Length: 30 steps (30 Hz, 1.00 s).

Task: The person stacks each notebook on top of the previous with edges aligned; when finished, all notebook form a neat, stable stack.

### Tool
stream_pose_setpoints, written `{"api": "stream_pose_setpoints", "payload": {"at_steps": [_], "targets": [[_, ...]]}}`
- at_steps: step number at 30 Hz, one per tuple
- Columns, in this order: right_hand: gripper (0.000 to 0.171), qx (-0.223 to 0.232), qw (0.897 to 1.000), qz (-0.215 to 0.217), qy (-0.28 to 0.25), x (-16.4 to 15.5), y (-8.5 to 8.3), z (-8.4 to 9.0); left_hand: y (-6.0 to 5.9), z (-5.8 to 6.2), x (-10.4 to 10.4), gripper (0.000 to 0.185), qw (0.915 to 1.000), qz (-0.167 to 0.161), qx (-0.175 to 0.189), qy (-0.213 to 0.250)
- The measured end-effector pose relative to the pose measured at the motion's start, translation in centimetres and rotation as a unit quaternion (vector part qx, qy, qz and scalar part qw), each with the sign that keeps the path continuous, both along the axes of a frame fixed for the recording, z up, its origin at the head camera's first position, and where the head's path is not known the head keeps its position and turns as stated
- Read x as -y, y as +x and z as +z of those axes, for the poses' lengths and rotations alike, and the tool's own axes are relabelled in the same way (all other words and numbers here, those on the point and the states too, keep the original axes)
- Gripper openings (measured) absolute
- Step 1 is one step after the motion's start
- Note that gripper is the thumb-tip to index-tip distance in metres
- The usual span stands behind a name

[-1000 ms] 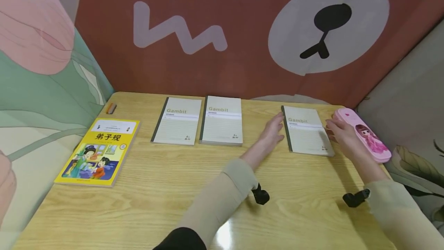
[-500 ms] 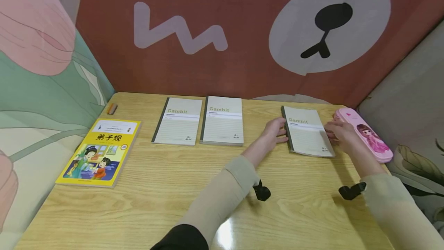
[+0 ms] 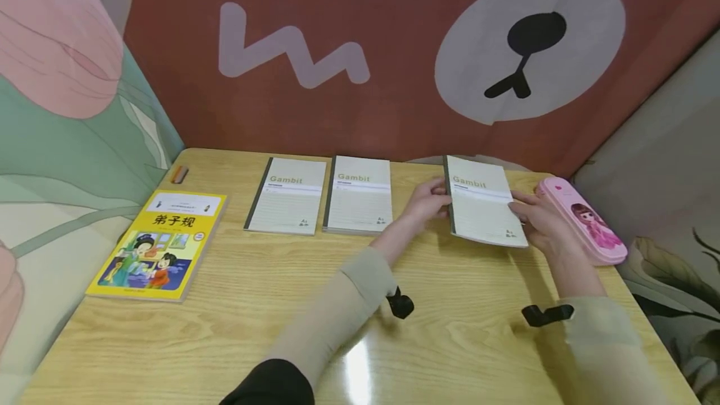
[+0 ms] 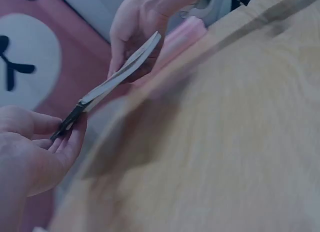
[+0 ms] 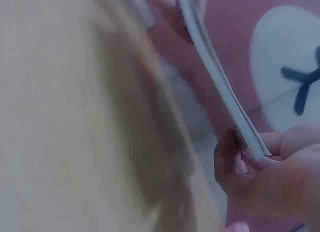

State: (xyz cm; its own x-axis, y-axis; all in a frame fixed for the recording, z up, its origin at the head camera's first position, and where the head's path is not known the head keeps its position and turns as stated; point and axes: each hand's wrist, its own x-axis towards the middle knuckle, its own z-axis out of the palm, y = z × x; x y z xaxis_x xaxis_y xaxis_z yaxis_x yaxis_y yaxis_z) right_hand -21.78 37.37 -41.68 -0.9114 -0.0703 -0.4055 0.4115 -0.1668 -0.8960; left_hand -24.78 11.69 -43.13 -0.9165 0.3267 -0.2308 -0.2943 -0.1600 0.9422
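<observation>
A pale Gambit notebook [image 3: 481, 200] with a dark spine is lifted off the wooden table [image 3: 270, 305] between both hands. My left hand [image 3: 429, 199] pinches its spine edge, and my right hand [image 3: 531, 217] grips its right edge. In the left wrist view the notebook [image 4: 117, 79] hangs tilted above the tabletop, the left hand [image 4: 45, 142] at its near end. The right wrist view shows the notebook [image 5: 220, 87] edge-on, with the right hand [image 5: 265, 177] pinching its corner.
Two more Gambit notebooks [image 3: 287, 195] [image 3: 359, 194] lie side by side at the table's back. A yellow picture book [image 3: 160, 245] lies at the left, with a small eraser [image 3: 180, 174] behind it. A pink pencil case [image 3: 580, 220] lies at the right edge. Patterned fabric walls surround the table.
The right notebook lay flat with both hands at its edges; now both hands grip it and have raised it, shifting it slightly left and back.
</observation>
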Motion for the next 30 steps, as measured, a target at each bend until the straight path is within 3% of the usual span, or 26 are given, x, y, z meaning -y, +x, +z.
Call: {"api": "stream_pose_setpoints", "payload": {"at_steps": [3,6,13,18,21,27,30], "targets": [[0.075,-0.008,1.0,-0.011,-0.02,3.0,-0.2,1.0,-0.3,1.0,3.6,0.057,0.9994,-0.017,-0.026,-0.017],[0.072,-0.033,0.999,-0.02,-0.032,6.3,-0.3,2.1,-0.4,2.0,7.2,0.058,0.9978,-0.02,-0.046,-0.044],[0.06,-0.081,0.997,-0.008,-0.018,13.0,-1.0,3.3,-0.1,3.6,13.5,0.056,0.9907,0.043,-0.076,-0.105],[0.056,-0.09,0.996,-0.005,-0.013,17.1,-2.2,2.2,0.0,3.3,16.7,0.05,0.9813,0.104,-0.079,-0.142],[0.053,-0.085,0.996,-0.011,-0.011,18.9,-2.9,1.2,-0.1,2.8,17.9,0.049,0.9772,0.124,-0.076,-0.154],[0.052,-0.078,0.997,-0.007,0.023,21.0,-3.5,-0.7,-0.1,1.6,19.6,0.05,0.9721,0.119,-0.065,-0.191],[0.052,-0.08,0.996,-0.007,0.041,21.6,-3.8,-1.3,0.0,1.2,20.3,0.051,0.9737,0.11,-0.051,-0.193]]}}
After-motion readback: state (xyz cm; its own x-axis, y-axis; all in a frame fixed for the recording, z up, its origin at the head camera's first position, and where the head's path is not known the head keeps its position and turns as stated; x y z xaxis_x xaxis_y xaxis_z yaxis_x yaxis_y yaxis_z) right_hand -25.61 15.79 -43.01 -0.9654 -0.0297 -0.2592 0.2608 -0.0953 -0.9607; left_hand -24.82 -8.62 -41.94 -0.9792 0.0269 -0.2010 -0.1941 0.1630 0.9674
